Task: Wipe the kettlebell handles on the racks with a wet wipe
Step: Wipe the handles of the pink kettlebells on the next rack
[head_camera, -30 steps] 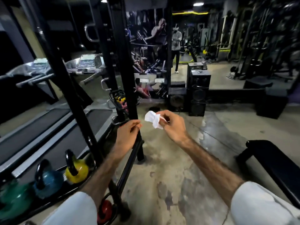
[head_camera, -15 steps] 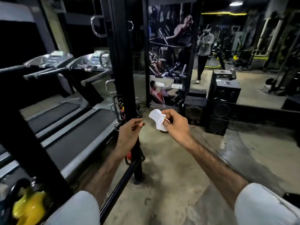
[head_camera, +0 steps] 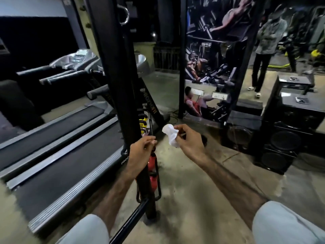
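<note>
Floor (head_camera: 193, 199): carrying the treadmills (head_camera: 70, 147), rack (head_camera: 123, 85) and speakers (head_camera: 284, 138).
Rack: holding yellow kettlebells (head_camera: 143, 120) and red kettlebells (head_camera: 152, 162).

Both arms reach out over the concrete floor (head_camera: 184, 199). The right hand (head_camera: 190, 142) pinches a crumpled white wet wipe (head_camera: 170, 133); the left hand (head_camera: 140, 148), fingers loosely curled and holding nothing, hangs in front of the black rack post (head_camera: 121, 85). Red kettlebells (head_camera: 152, 162) and yellow kettlebells (head_camera: 143, 120) sit on the rack, beside a treadmill (head_camera: 61, 147).
</note>
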`<state>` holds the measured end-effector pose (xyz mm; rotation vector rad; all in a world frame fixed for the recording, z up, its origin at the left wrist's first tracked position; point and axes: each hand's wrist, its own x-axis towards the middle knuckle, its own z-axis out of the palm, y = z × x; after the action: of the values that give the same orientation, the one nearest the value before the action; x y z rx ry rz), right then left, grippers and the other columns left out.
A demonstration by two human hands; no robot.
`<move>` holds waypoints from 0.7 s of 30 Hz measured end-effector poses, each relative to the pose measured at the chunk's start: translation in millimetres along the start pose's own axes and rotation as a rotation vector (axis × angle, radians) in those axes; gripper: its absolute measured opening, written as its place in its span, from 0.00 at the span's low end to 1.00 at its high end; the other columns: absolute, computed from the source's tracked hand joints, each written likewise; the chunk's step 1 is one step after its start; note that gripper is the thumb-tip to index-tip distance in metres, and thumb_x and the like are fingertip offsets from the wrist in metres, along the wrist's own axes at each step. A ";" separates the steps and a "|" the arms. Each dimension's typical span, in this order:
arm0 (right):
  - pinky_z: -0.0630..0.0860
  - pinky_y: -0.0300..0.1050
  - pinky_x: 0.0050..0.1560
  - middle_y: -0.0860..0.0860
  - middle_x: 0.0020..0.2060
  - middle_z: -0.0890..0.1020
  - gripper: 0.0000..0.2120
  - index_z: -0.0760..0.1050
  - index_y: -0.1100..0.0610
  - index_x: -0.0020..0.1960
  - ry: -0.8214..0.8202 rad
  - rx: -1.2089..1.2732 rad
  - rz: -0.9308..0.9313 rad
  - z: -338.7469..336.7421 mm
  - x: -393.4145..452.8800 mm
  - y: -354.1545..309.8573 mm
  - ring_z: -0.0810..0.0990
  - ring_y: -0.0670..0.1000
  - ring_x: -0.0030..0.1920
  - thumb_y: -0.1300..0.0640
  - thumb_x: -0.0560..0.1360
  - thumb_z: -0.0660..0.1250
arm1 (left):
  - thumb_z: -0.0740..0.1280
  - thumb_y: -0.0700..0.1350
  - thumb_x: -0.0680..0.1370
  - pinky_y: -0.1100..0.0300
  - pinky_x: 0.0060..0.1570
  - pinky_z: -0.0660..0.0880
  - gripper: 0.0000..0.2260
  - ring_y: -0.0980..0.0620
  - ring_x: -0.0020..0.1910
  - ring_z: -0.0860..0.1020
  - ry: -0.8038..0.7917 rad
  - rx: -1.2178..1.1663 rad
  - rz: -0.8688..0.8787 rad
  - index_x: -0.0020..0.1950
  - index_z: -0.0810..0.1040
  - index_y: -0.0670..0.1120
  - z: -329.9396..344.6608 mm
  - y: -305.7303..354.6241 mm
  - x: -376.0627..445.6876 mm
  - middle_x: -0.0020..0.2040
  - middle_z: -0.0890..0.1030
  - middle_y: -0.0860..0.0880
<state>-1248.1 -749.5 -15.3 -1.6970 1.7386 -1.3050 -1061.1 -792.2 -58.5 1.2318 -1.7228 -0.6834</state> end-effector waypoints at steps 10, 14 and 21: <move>0.74 0.37 0.44 0.41 0.41 0.82 0.07 0.80 0.48 0.52 -0.354 0.127 -0.015 29.0 213.5 151.8 0.80 0.42 0.43 0.53 0.75 0.67 | 0.66 0.46 0.78 0.68 0.55 0.74 0.08 0.63 0.50 0.80 0.180 0.106 -0.281 0.55 0.80 0.47 146.2 -66.7 131.1 0.50 0.84 0.54; 0.73 0.37 0.47 0.43 0.44 0.83 0.12 0.81 0.50 0.54 -0.498 0.110 -0.090 58.5 270.0 164.2 0.80 0.43 0.46 0.60 0.73 0.67 | 0.65 0.38 0.77 0.67 0.55 0.74 0.08 0.59 0.49 0.80 0.295 0.121 -0.361 0.55 0.80 0.44 163.5 -74.8 162.1 0.50 0.83 0.52; 0.75 0.41 0.48 0.47 0.46 0.86 0.10 0.83 0.49 0.53 -0.836 0.076 -0.041 158.3 303.1 223.6 0.82 0.47 0.48 0.55 0.73 0.69 | 0.62 0.37 0.78 0.58 0.60 0.74 0.14 0.56 0.57 0.78 0.518 0.232 -0.655 0.62 0.77 0.46 199.3 -123.7 164.0 0.58 0.81 0.51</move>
<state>-1309.3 -1120.4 -175.3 -1.8523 1.1398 -0.5115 -1201.9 -1000.4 -195.4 1.9682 -0.9785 -0.4678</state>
